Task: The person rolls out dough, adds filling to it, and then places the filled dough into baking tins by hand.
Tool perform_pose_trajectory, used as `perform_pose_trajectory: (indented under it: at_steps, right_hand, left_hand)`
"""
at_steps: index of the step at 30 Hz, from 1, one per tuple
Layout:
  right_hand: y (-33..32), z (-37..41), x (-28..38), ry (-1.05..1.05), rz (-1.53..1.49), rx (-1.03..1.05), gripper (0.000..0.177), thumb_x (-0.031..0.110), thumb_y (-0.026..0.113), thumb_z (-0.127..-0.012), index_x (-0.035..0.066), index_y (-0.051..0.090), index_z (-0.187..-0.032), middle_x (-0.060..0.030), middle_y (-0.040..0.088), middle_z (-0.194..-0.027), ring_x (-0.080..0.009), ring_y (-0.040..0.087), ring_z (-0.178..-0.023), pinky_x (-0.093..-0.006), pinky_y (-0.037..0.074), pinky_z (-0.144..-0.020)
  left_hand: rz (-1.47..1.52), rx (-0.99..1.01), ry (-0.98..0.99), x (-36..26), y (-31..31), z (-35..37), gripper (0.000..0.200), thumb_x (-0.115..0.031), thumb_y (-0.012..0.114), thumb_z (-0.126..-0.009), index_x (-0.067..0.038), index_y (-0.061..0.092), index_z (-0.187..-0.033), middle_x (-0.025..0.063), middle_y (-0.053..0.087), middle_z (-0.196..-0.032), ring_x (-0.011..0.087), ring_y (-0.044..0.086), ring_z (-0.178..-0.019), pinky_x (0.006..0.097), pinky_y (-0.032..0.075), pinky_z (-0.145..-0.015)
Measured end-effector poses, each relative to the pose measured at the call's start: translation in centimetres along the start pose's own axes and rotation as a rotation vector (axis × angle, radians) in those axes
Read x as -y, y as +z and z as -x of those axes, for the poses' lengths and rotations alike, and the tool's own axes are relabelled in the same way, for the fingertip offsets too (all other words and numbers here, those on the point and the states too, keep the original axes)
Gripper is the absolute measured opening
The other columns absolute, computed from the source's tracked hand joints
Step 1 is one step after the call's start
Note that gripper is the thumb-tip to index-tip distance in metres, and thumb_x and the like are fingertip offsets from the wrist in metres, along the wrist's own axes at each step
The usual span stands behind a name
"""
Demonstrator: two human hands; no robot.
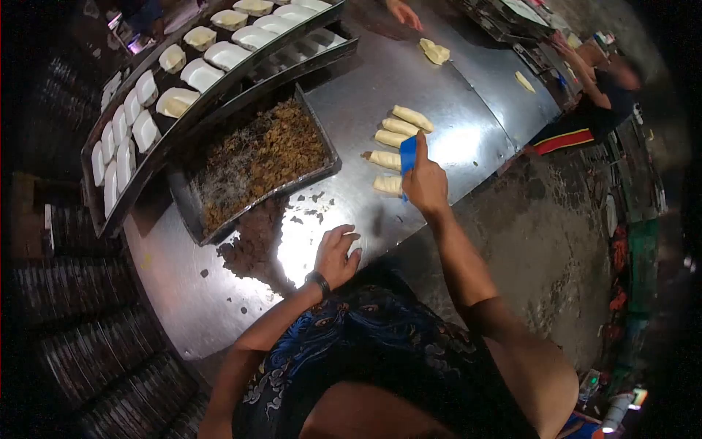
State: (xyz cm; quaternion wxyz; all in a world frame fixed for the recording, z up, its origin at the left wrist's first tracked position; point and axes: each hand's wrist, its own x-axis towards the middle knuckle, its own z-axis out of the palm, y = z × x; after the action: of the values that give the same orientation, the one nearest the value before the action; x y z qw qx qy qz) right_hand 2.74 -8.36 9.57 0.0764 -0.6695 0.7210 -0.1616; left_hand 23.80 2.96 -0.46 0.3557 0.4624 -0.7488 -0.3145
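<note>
My right hand [427, 183] grips a blue dough scraper [407, 155], its index finger stretched along the top. The blade stands at the right ends of several pale dough rolls [399, 126], lined up on the metal table [365, 80]. Brown filling shows at the left end of one roll [383, 159]. Nearer my body, my left hand [338, 257] rests by the table's front edge, holding nothing, with its thumb apart from loosely bent fingers. Dark brown crumbs [256, 245] lie on the metal to its left.
A metal tray [333, 162] of crumbly brown filling stands at left. Behind it, a dark tray [241, 73] carries white dishes [199, 74], some with dough. Another person's hand [404, 13] is near a dough piece [436, 53]; a second person [596, 91] works at right. Stacked trays [95, 336] are at left.
</note>
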Motion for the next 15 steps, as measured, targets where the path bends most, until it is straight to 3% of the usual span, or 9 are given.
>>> perform_pose_trajectory:
  at_steps: [6,9,13,15]
  right_hand:
    - [-0.4,1.0,-2.4,0.114,-0.047,0.002,0.079,0.004,0.051,-0.077,0.002,0.013,-0.146,-0.0269,0.064,-0.075,-0.0449,0.062,-0.068,-0.0536,0.048,-0.062]
    - [-0.8,0.6,-3.9,0.099,0.100,0.152,0.079,0.004,0.050,-0.077,0.001,0.012,-0.146,-0.0267,0.064,-0.075,-0.0451,0.062,-0.069,-0.0534,0.049,-0.063]
    - [-3.3,-4.8,-1.8,0.018,-0.133,-0.065,0.083,0.006,0.054,-0.072,0.001,0.015,-0.145,-0.0284,0.063,-0.076,-0.0458,0.063,-0.071,-0.0530,0.050,-0.066]
    - [-2.3,-9.1,-0.1,0.068,-0.126,-0.077,0.082,0.007,0.056,-0.073,-0.003,0.015,-0.144,-0.0304,0.063,-0.080,-0.0452,0.064,-0.074,-0.0520,0.050,-0.068]
  left_hand:
    - [-0.117,-0.003,0.057,0.1,0.6,-1.5,0.037,-0.010,0.061,-0.076,-0.001,0.058,-0.112,0.0194,0.049,-0.125,0.0380,0.047,-0.110,0.0460,0.040,-0.092]
    - [-0.231,0.000,0.086,-0.5,0.6,-1.8,0.041,-0.012,0.061,-0.076,-0.002,0.056,-0.116,0.0197,0.047,-0.128,0.0385,0.045,-0.114,0.0490,0.038,-0.094]
    - [-0.293,0.063,0.063,-0.9,0.6,-2.1,0.043,-0.015,0.061,-0.078,-0.004,0.055,-0.119,0.0187,0.045,-0.131,0.0370,0.041,-0.121,0.0492,0.035,-0.096]
    - [-0.304,0.076,0.047,-0.9,0.8,-2.1,0.043,-0.017,0.060,-0.079,-0.004,0.055,-0.119,0.0180,0.045,-0.132,0.0368,0.041,-0.121,0.0491,0.034,-0.097]
